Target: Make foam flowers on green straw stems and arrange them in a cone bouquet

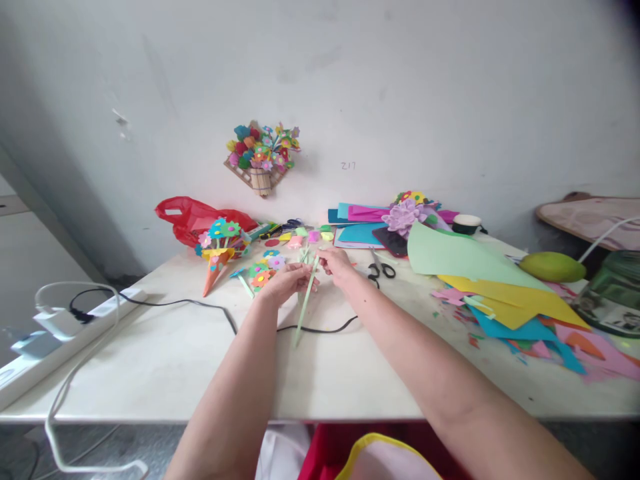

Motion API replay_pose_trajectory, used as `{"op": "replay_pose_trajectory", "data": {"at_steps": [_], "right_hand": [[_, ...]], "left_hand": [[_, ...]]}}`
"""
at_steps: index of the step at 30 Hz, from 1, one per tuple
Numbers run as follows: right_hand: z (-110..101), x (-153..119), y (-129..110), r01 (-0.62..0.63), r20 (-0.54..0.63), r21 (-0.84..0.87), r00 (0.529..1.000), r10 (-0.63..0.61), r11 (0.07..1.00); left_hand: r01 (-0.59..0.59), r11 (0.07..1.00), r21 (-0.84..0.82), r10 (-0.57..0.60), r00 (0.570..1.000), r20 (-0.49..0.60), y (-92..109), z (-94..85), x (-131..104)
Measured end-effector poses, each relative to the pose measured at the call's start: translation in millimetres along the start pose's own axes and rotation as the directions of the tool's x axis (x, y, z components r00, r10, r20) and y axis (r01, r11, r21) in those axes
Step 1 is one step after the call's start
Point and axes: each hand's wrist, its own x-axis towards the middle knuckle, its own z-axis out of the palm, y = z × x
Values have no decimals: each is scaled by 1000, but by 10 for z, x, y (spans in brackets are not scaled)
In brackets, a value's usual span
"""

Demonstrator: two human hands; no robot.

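Observation:
A thin pale green strip [304, 310] slants down toward me between my two hands over the middle of the table. My left hand [291, 281] is closed, its fingers around the strip partway along. Close by, my right hand [334, 263] pinches the strip near its upper end. Just left of my left hand lie colourful flower cut-outs [262, 277], one with a light green stem [246, 287]. Beyond my fingers are several small foam pieces [313, 236] in pink, yellow and green. Black-handled scissors [384, 269] rest to the right of my right hand.
An orange cone of flowers [215, 263] and a red plastic bag [193, 217] stand at the left. A black cable [200, 301] crosses the table from a white power strip [100, 321]. Coloured sheets [505, 300], scraps and a glass jar [613, 300] occupy the right.

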Motion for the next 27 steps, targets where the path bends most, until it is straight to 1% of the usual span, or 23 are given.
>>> {"op": "replay_pose_trajectory", "data": {"at_steps": [3, 5, 7, 8, 9, 10, 11, 13, 14, 15, 16, 18, 20, 24, 27], "right_hand": [[58, -34, 18, -7, 92, -29, 996, 10, 1000], [74, -32, 32, 13, 117, -84, 993, -3, 996], [51, -5, 45, 79, 99, -211, 993, -59, 974], [26, 13, 50, 135, 93, -303, 989, -112, 943], [-6, 30, 54, 211, 104, -401, 977, -184, 891], [-40, 44, 56, 301, 139, -495, 953, -268, 815], [-73, 53, 57, 396, 190, -574, 916, -353, 717], [-126, 53, 55, 549, 314, -672, 819, -480, 497], [-143, 46, 53, 593, 368, -698, 778, -510, 401], [-153, 36, 50, 615, 409, -718, 752, -518, 326], [-159, 25, 47, 621, 436, -734, 741, -510, 274], [-162, 8, 39, 613, 460, -758, 744, -484, 222], [-163, 2, 31, 598, 459, -775, 755, -468, 205], [-159, -11, 19, 559, 430, -806, 778, -457, 193], [-126, -41, 14, 504, 381, -837, 817, -433, 214]], "left_hand": [[-72, 997, -28, 71, 997, -31, -5, 21, 32], [-116, 992, -50, 113, 991, -68, -12, 23, 44], [-131, 989, -74, 124, 987, -102, -17, 21, 45], [-127, 988, -87, 117, 987, -114, -16, 20, 43], [-118, 988, -99, 105, 986, -127, -13, 21, 40], [-107, 988, -111, 91, 986, -142, -9, 23, 36], [-97, 988, -121, 78, 985, -157, -3, 27, 31], [-79, 987, -139, 54, 983, -175, 9, 36, 24], [-69, 987, -146, 42, 983, -176, 13, 40, 21], [-61, 986, -153, 34, 984, -174, 16, 42, 19], [-55, 986, -159, 28, 985, -168, 18, 43, 17], [-47, 985, -166, 21, 987, -157, 16, 40, 14], [-42, 985, -167, 16, 988, -151, 11, 32, 12], [-17, 989, -150, -5, 990, -142, 5, 28, 12], [-3, 990, -141, -16, 991, -130, 9, 50, 11]]}}
